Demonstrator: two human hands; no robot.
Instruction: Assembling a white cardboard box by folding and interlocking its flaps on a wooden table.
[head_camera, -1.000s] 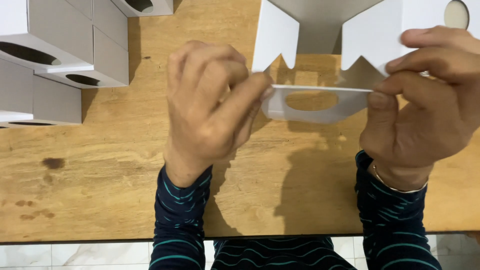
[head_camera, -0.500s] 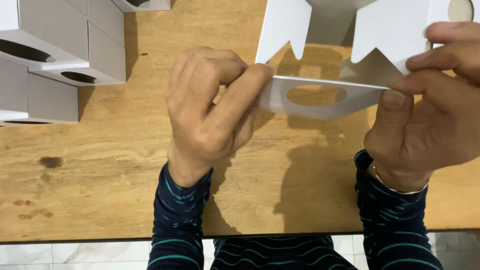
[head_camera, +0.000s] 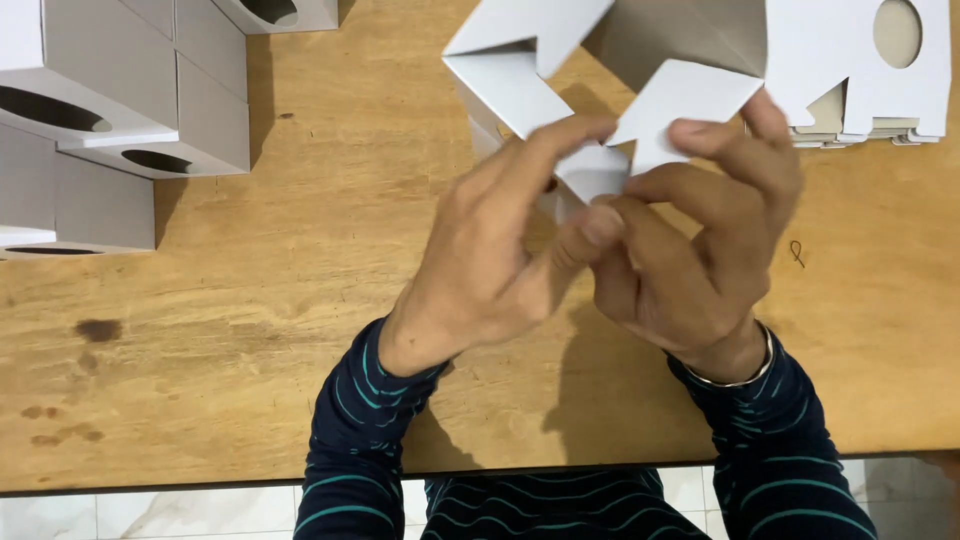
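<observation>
Head view: left hand (head_camera: 490, 260) and right hand (head_camera: 690, 250) meet, fingers pinched on the flaps of a white carton (head_camera: 600, 90). It is held above the table (head_camera: 250, 330), open end toward the person, long axis running away.

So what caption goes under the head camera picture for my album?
Two hands, left hand and right hand, fold a white cardboard box above a wooden table.

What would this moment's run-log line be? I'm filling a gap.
left hand: pinching white carton flaps | right hand: gripping same flaps | folded boxes: stacked left | wooden table
</observation>
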